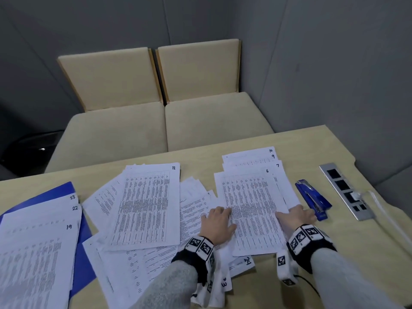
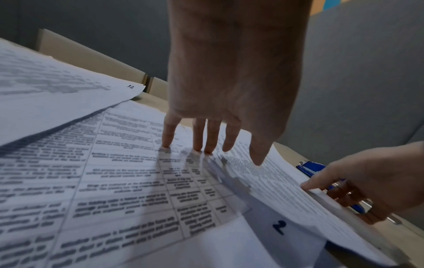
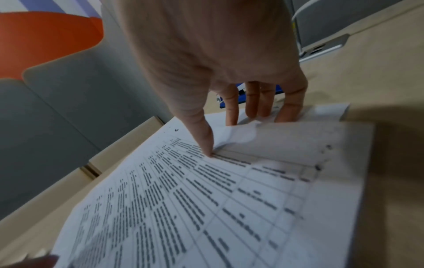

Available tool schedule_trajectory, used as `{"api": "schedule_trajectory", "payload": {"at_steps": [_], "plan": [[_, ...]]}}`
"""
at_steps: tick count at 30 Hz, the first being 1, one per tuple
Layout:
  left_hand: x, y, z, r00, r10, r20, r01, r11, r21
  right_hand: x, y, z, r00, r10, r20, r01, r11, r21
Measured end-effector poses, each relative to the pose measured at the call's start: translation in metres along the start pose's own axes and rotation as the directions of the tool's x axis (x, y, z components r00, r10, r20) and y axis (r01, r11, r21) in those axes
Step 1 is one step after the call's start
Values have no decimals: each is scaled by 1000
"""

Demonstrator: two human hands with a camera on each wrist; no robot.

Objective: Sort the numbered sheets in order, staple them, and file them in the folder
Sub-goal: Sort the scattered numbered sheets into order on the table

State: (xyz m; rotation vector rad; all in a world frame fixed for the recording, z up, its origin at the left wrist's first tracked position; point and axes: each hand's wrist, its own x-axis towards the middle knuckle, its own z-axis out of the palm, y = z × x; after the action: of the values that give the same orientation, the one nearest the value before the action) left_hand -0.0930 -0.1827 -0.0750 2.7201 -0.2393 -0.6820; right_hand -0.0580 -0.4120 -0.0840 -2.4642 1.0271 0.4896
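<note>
Sheet 6 tops a fanned pile showing 7, 9 and 10 at the table's right. My right hand pinches its right edge, thumb on top and fingers tucked underneath. My left hand lies with straight fingers touching the loose sheets beside sheet 6's left edge. Sheet 12 covers a scattered heap in the middle. Sheets 19, 22 and 23 are stacked on the blue folder at the left. The blue stapler lies just right of my right hand.
A metal socket panel with a clear cable is set into the table at the far right. Sheets marked 24 and 3 poke out near the front edge. Two beige seats stand beyond the table's far edge.
</note>
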Motion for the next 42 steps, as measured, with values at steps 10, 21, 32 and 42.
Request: {"api": "schedule_trajectory", "payload": {"at_steps": [10,21,32,42], "plan": [[3,-7,4,999,16,-36,-17,1000,-12,16,14,-26,988,-137,78,131,989,73],[-28,-60,-12,960,133,-246,-124,991,52,-48,4,-10,853,-521,-38,493,827,-271],[-69,-60,16,975,215,49,-221,949,226,-122,-26,51,731,-463,502,376,887,269],[-77,-70,-5,952,-21,-305,-44,978,-204,-125,-37,38,772,-287,567,-40,868,495]]}}
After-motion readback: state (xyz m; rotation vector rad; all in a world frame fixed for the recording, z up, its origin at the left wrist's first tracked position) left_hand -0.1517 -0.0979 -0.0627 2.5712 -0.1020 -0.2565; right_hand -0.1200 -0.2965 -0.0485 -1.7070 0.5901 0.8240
